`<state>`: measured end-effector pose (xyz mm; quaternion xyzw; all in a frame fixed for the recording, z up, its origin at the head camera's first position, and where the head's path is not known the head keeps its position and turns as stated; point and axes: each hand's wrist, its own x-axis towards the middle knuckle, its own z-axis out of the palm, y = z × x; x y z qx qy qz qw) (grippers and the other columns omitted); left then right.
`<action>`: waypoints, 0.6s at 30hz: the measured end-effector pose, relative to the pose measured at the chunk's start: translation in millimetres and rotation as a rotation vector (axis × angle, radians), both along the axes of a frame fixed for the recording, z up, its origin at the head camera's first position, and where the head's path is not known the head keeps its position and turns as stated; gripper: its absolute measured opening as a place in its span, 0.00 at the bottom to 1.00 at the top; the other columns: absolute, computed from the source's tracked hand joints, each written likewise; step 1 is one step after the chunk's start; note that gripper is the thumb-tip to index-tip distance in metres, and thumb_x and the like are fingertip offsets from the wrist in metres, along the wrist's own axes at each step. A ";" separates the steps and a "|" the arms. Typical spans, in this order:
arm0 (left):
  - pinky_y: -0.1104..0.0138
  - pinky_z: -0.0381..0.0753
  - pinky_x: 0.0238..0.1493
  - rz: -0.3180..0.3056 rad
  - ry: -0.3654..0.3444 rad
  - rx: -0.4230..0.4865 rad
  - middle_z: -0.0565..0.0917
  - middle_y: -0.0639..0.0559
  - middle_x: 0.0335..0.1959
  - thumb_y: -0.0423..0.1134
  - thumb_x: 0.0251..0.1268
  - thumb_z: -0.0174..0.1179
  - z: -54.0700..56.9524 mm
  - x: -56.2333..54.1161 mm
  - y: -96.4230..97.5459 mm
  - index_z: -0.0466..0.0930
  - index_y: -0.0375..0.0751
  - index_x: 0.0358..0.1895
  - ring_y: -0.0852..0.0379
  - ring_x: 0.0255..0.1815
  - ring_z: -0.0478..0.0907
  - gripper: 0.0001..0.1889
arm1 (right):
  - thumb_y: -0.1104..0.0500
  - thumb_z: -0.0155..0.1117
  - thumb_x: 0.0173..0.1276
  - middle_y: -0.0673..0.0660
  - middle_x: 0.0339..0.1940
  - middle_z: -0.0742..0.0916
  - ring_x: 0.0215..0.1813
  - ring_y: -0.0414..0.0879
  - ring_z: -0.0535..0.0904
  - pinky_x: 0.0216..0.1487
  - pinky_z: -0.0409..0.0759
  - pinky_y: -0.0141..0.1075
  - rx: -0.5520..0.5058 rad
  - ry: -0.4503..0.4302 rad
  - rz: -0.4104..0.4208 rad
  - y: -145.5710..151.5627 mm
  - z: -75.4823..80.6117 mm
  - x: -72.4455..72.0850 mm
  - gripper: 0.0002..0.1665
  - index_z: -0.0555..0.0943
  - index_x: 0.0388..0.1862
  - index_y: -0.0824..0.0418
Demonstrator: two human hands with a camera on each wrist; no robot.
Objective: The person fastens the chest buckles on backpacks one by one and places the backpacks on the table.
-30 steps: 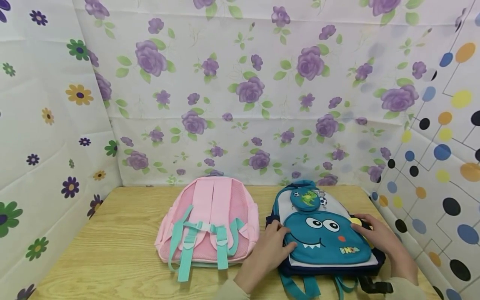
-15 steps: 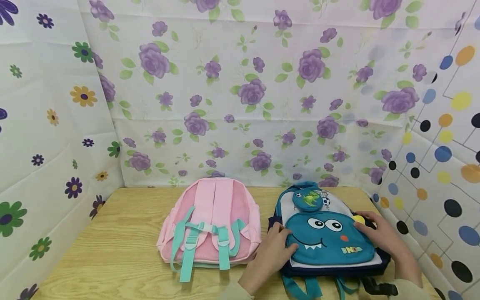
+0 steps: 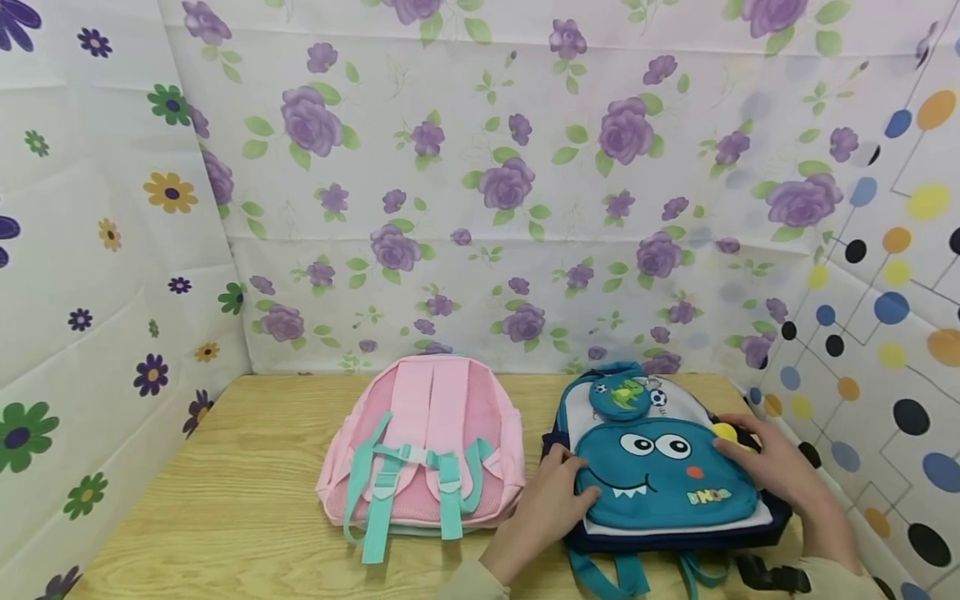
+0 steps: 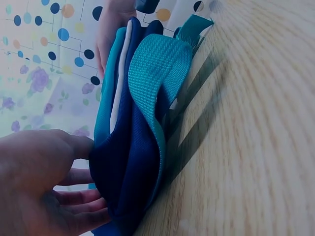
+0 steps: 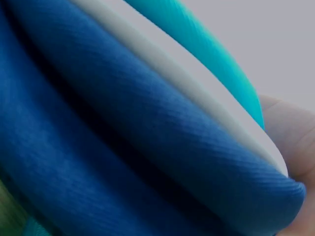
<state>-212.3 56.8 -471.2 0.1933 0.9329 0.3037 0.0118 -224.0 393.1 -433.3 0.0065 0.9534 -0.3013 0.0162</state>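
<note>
A teal, white and navy backpack point(image 3: 667, 479) with a cartoon dinosaur face lies front side up on the table, at the right of the head view. My left hand point(image 3: 546, 504) holds its left side, thumb near the front pocket and fingers against the navy side. The left wrist view shows that hand point(image 4: 44, 182) touching the navy fabric. At the backpack's right edge my right hand point(image 3: 776, 467) grips beside a yellow piece point(image 3: 724, 433). In the right wrist view the navy side point(image 5: 147, 118) hides most of that hand point(image 5: 293, 137).
Left of the backpack lies a pink backpack point(image 3: 468, 400), its mint-green straps facing up. Wooden table point(image 3: 225, 467) surface shows around both bags. Loose teal straps point(image 3: 626, 575) hang toward me from the dinosaur backpack. Patterned cloth walls point(image 3: 450, 208) stand at the back and sides.
The dinosaur backpack's right side has shifted slightly right, along with my right hand. My left hand keeps its place on the bag. The whole head view has drifted a little.
</note>
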 end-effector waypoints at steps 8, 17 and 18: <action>0.66 0.80 0.53 -0.030 -0.026 0.028 0.75 0.54 0.53 0.53 0.66 0.63 -0.7 -3.7 -1.7 0.81 0.47 0.60 0.61 0.51 0.75 0.23 | 0.32 0.55 0.71 0.78 0.70 0.65 0.68 0.76 0.60 0.57 0.64 0.74 0.030 0.008 0.004 0.4 12.9 3.1 0.48 0.63 0.74 0.67; 0.65 0.80 0.56 -0.078 -0.063 0.047 0.74 0.53 0.56 0.58 0.66 0.62 -6.0 -7.8 -2.7 0.78 0.50 0.63 0.60 0.54 0.76 0.26 | 0.35 0.55 0.73 0.80 0.69 0.64 0.65 0.77 0.61 0.55 0.64 0.74 0.052 0.032 0.008 -2.4 24.4 10.3 0.46 0.62 0.74 0.67; 0.64 0.79 0.56 -0.082 -0.070 0.051 0.74 0.53 0.56 0.59 0.66 0.61 -6.1 -8.2 -3.0 0.78 0.50 0.63 0.60 0.54 0.76 0.27 | 0.35 0.55 0.73 0.81 0.69 0.64 0.65 0.77 0.60 0.54 0.64 0.75 0.051 0.035 0.008 -3.0 25.9 10.8 0.46 0.62 0.74 0.67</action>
